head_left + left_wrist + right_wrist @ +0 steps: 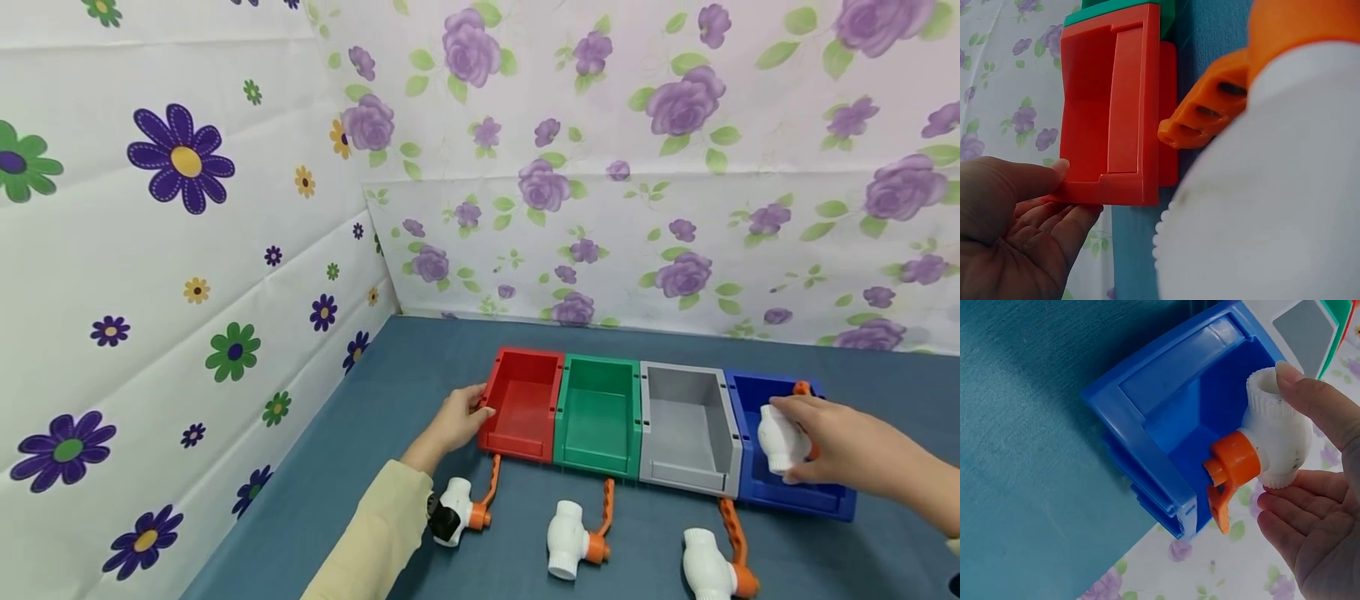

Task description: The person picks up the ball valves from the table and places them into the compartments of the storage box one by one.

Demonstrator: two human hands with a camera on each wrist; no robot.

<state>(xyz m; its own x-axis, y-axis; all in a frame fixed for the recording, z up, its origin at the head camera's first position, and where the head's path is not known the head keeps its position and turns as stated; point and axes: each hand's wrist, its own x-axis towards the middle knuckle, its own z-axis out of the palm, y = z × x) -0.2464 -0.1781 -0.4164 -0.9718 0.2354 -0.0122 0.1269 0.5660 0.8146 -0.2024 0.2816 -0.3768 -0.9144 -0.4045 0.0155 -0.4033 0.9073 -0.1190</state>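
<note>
My right hand (pixel 847 433) holds a white valve (pixel 780 439) with an orange handle over the blue bin (pixel 798 497). In the right wrist view the thumb and fingers of the hand (pixel 1325 506) pinch the ends of the valve's white body (pixel 1279 434), and its orange handle (pixel 1235 459) points toward the blue bin (pixel 1141 381). At the left end of the row, my left hand (pixel 456 419) grips the side wall of the red bin (pixel 521 446). In the left wrist view the thumb of that hand (pixel 1029 219) lies on the red bin's edge (pixel 1129 190), fingers beneath.
Between the red and blue bins stand a green bin (pixel 597 462) and a grey bin (pixel 686 477), joined in one row. Three white valves (pixel 455 508), (pixel 566 542), (pixel 707 567) with orange handles lie in front on the blue-green table (pixel 420 350). Flowered cloth hangs behind and at the left.
</note>
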